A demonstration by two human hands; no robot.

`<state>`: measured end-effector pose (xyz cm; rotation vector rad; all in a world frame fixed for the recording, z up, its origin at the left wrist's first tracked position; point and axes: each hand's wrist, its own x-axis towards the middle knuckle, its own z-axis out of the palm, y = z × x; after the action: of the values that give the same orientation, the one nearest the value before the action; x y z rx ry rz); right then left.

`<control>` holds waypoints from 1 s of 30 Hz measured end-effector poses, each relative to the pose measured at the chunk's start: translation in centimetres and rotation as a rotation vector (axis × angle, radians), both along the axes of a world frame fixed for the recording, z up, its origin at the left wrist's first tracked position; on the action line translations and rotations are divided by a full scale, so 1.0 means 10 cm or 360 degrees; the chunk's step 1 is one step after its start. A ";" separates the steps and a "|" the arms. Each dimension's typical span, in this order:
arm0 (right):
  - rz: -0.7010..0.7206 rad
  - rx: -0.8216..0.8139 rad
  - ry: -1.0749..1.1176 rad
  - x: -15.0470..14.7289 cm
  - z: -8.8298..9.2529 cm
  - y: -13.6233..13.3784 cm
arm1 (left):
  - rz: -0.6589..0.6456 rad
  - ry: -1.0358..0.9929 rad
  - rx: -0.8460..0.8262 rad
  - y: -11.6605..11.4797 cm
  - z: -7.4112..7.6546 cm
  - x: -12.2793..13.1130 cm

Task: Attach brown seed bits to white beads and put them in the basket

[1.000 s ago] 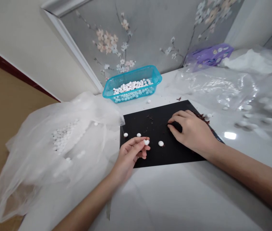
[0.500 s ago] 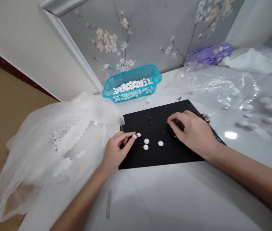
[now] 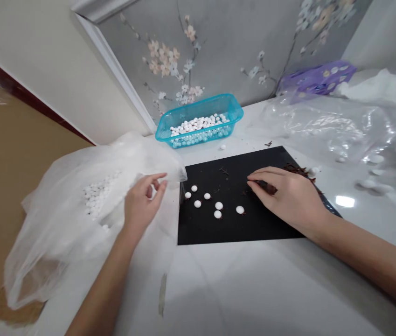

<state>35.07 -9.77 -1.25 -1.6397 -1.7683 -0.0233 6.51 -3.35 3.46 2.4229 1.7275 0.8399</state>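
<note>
My left hand (image 3: 143, 200) hovers left of the black mat (image 3: 201, 231), next to the sheer white bag; thumb and forefinger are apart with nothing visible between them. My right hand (image 3: 285, 193) rests over the mat's right part, thumb and fingertips pressed together; whatever they pinch is too small or hidden. Several small white balls (image 3: 218, 206) lie between the hands, some with dark reddish bits at their edges. Behind the right hand is a pile of thin brown-red pieces (image 3: 297, 169), partly covered by it.
A blue plastic basket (image 3: 164, 135) holding many white balls stands at the back. On the left, a sheer white bag (image 3: 68, 186) contains more balls. Clear plastic bags (image 3: 341, 121) and a purple package (image 3: 318, 79) lie at the right. Greyish tape (image 3: 162, 294) sticks to the tabletop.
My left hand has let go of a white ball and moved left off the mat, uncovering more balls there. The right hand stays pinched in nearly the same place over the mat.
</note>
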 end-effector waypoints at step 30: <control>-0.0017 0.0104 -0.0013 -0.01 0.00 -0.02 | 0.0341 0.0474 -0.0092 0.42 -0.21 -0.63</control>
<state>35.02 -10.01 -1.29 -1.6047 -1.7468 -0.0917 0.18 0.81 1.37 2.4585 2.1105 0.4510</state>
